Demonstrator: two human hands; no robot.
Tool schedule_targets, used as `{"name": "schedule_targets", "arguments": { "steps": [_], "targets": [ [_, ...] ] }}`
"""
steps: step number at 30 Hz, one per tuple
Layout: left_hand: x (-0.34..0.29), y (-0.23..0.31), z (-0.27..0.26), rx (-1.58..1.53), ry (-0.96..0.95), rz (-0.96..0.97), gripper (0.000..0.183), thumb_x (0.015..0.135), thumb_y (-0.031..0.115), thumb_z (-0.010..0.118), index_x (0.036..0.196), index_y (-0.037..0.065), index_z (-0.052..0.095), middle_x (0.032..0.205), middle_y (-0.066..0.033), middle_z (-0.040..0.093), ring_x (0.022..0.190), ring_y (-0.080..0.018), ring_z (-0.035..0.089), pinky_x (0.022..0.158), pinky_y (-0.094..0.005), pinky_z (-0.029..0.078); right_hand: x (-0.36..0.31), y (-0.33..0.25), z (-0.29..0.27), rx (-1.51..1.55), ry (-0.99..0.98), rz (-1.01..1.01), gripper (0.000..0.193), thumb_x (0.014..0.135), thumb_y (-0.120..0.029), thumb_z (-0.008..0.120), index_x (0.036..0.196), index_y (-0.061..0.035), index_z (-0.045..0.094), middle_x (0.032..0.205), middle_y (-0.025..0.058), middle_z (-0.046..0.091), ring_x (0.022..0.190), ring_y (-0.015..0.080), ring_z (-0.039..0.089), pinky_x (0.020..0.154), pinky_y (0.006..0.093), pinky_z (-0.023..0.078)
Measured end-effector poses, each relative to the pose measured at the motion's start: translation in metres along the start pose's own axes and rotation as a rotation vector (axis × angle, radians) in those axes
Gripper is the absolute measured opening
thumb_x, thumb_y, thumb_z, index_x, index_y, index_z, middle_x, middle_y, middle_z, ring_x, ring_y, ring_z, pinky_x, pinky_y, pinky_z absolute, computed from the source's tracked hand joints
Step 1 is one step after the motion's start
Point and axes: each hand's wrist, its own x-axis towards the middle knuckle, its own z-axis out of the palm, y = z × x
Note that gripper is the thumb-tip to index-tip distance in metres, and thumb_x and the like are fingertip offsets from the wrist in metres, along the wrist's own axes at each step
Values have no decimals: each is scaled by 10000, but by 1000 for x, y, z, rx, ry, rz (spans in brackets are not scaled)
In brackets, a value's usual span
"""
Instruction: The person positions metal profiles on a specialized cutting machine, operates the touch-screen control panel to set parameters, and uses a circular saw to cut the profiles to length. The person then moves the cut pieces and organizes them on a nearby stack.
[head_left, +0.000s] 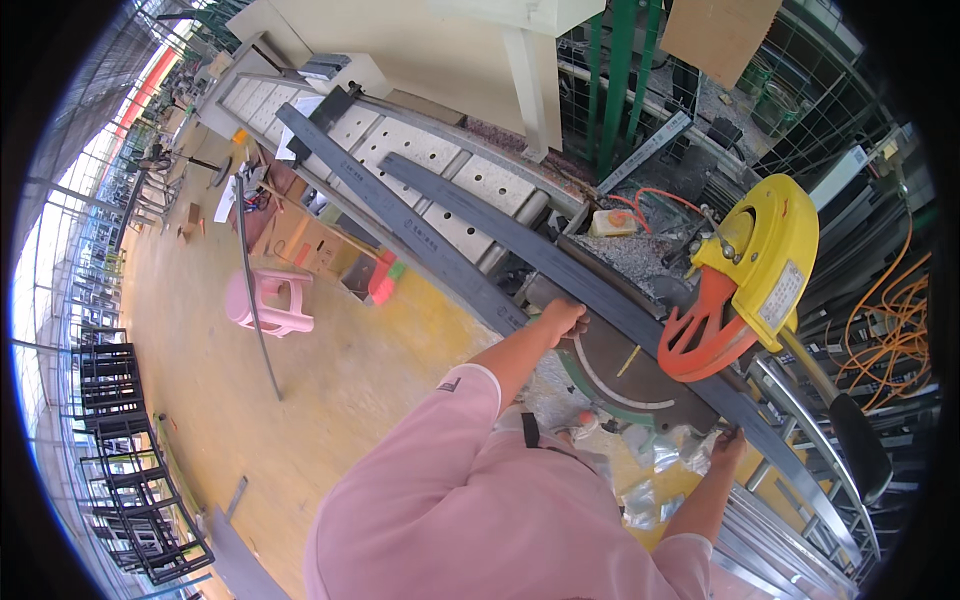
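**Head view: you held a long dark profile bar across the mitre saw, one hand to each side of the blade.**

The dark profile bar (600, 290) ran on a diagonal from upper left to lower right, passing under the raised saw with its yellow guard (765, 255) and orange blade cover (700, 330). Your left hand (560, 318) was closed over the bar's near edge just left of the blade, the nearer hand to the cut line; your right hand (728, 447) gripped the bar further down, right of the blade, near the metal rollers (790, 520). A second, similar bar (400, 225) lay beside the first on the long perforated table (440, 150). Your pink sleeve and shoulder hid the saw's front, your right fingers were too small to make out, and the bar's lower end was lost among the rollers.
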Motion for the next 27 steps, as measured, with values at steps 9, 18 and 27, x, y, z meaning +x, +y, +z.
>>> {"name": "schedule_targets", "arguments": {
  "steps": [9, 18, 27],
  "targets": [
    [19, 5, 0, 1, 80, 16, 234, 939, 201, 500, 1004, -11, 574, 902, -104, 648, 651, -204, 634, 505, -313, 491, -53, 59, 82, -151, -185, 166, 212, 976, -248, 444, 950, -65, 549, 775, 48, 579, 630, 124, 522, 508, 207, 449],
    [23, 17, -2, 64, 94, 64, 243, 920, 203, 564, 895, -35, 603, 798, -122, 661, 572, -192, 630, 429, -272, 462, -44, 69, 96, -23, -49, 53, 137, 960, -120, 440, 988, -18, 528, 841, 91, 597, 714, 180, 617, 599, 284, 555],
    [36, 23, -33, 45, 195, 103, 253, 883, 180, 626, 768, -45, 631, 698, -119, 663, 540, -182, 635, 428, -277, 457, -70, 92, 126, -129, -176, 102, 218, 962, -196, 458, 985, -4, 559, 877, 108, 628, 724, 180, 628, 572, 306, 531]
  ]
}}
